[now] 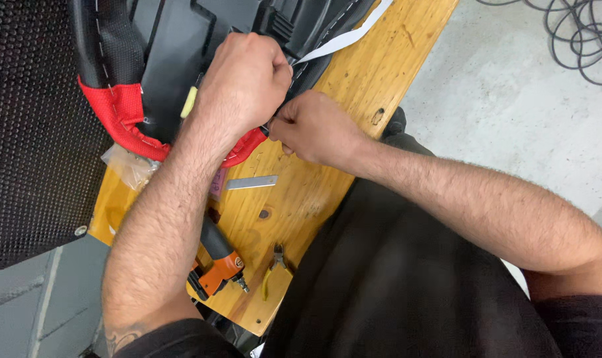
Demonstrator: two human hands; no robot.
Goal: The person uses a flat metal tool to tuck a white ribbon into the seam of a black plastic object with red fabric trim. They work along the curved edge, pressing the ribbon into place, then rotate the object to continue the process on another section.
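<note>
Pulling the cover edge tight over the seat (181,40) seems to be the step you are in now. Your left hand (244,79) is closed in a fist on a tool with a yellow handle (189,101), pressed at the red and black cover (125,116). Your right hand (314,126) pinches the cover edge just beside it, fingers pressed together. The seat lies at the far end of the bench (327,192). For the next move, I think you need steady tension and fingers away from the tool tip. The stapler (218,265), pliers (272,265) and blade (251,181) lie near.
</note>
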